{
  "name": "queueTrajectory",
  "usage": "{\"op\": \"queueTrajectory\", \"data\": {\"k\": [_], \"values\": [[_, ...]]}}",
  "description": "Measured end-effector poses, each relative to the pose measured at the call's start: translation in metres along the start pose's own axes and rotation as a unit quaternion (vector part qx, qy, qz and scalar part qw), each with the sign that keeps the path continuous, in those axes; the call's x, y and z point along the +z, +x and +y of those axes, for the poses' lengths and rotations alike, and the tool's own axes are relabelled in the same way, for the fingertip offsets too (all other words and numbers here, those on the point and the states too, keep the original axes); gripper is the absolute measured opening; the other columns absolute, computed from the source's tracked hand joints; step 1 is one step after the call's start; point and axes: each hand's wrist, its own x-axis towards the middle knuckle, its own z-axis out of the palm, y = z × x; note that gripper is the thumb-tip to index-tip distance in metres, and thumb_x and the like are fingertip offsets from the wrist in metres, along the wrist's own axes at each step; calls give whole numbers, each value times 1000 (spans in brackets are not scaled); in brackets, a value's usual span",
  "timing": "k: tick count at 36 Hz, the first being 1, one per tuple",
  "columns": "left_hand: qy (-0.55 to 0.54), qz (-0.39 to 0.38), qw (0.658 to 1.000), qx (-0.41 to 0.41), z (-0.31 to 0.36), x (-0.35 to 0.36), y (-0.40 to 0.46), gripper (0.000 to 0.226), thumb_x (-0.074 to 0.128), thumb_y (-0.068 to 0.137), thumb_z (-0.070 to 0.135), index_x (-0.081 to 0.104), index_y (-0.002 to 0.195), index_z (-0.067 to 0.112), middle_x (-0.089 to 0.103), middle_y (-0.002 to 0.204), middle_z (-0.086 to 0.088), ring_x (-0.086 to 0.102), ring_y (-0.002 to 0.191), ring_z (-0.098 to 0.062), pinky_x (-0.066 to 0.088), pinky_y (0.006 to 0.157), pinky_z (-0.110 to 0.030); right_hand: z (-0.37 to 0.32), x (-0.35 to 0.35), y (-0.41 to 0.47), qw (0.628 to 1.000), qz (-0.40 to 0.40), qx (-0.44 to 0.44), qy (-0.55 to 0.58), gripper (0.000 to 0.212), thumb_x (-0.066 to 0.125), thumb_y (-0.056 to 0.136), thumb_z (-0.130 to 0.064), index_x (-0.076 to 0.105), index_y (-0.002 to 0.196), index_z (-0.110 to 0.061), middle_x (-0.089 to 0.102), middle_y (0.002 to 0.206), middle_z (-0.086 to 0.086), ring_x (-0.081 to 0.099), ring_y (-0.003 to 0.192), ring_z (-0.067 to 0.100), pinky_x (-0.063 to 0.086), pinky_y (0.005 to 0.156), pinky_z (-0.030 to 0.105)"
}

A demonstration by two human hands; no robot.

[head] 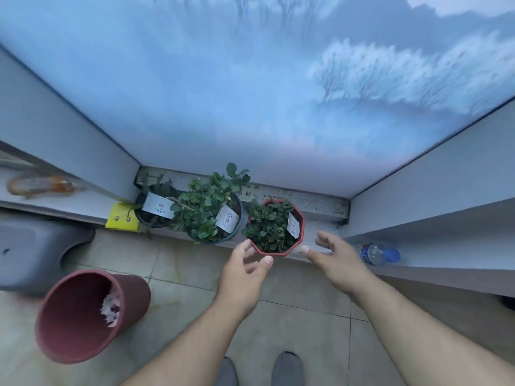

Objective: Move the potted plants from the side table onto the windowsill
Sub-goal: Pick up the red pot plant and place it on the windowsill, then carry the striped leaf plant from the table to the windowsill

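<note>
Lining the windowsill (317, 203) stand 3 potted plants (274, 227); both hands' fingers (324, 240) spread loose, released.

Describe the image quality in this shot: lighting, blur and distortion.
Head view: cool, flat bluish daylight through the frosted window, no hard shadows; strong wide-angle bowing bends the windowsill and side walls; the bottle at far left is smeared; the red octagonal pot and both hands, left and right, are fairly sharp.
</note>
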Motion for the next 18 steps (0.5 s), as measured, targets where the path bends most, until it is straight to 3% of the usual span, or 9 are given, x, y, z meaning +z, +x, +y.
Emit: {"op": "queueTrajectory", "data": {"k": [2,5,8,11,16,18], "values": [[-2,0,1000,10,22,-12,-31,60,66,95,20,39,149,21,51,133,9,56,92,11,43,70,-5,-19,-8,-33,1000,5,-3,5,74,74,90,-44,44,153,-18,52,151,-3,52,121,8,38,102,27],[12,5,1000,17,63,-37,-91,61,66,95,24,37,149,24,50,142,6,55,101,10,42,84,-18,-53,-24,-93,1000,10,-7,13,66,71,92,-44,49,149,-19,56,144,-5,53,126,10,41,105,29],[30,14,999,38,104,-63,-151,61,66,95,26,38,149,25,51,143,7,56,104,9,42,81,-15,-91,-41,-155,999,17,-14,34,60,69,92,-47,52,143,-21,58,137,-8,56,124,11,45,109,34],[48,24,995,79,162,-92,-224,60,67,94,27,40,148,24,53,141,5,58,104,7,43,79,-11,-143,-68,-236,996,34,-44,68,63,69,89,-53,54,141,-21,61,134,-8,60,123,13,50,109,45],[58,7,985,161,237,-118,-317,64,68,93,33,38,149,25,50,142,6,59,114,0,47,102,-31,-201,-100,-351,986,50,-121,100,76,68,86,-60,49,147,-19,59,135,-7,58,126,16,48,111,47],[68,-13,978,199,257,-121,-342,66,67,93,33,36,151,25,49,143,7,59,109,4,47,98,-28,-213,-105,-388,980,68,-152,111,82,66,81,-66,48,147,-21,57,137,-8,58,126,16,47,112,47]]}}
